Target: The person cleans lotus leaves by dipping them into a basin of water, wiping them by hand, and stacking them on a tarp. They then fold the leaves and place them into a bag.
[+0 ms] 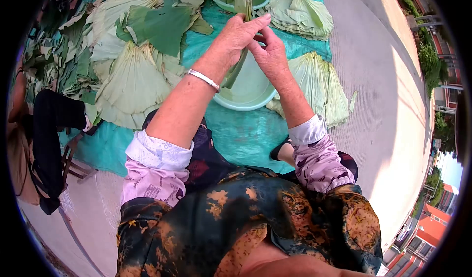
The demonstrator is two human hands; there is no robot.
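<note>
Spread over pale paving: a teal plastic tarp (246, 134). Heaped on it at the left, broad pale-green fan-folded lotus leaves (132, 80); at the right, a smaller stack of the same pleated leaves (319, 85). Between them, a round pale-green plastic basin (246, 97). Held just above that basin, a narrow folded dark-green leaf strip (237, 69). Clasped at its upper part by the left hand (241, 31), pinched beside it by the right hand (270, 55). Best to hold it taut, pleats pressed flat, pinches close together. On the left wrist, a thin silver bracelet (204, 79).

Pale green folded leaves (132, 77); teal tarp (246, 134); light green basin (246, 92); silver bracelet (203, 79); lilac printed sleeves (156, 171).
</note>
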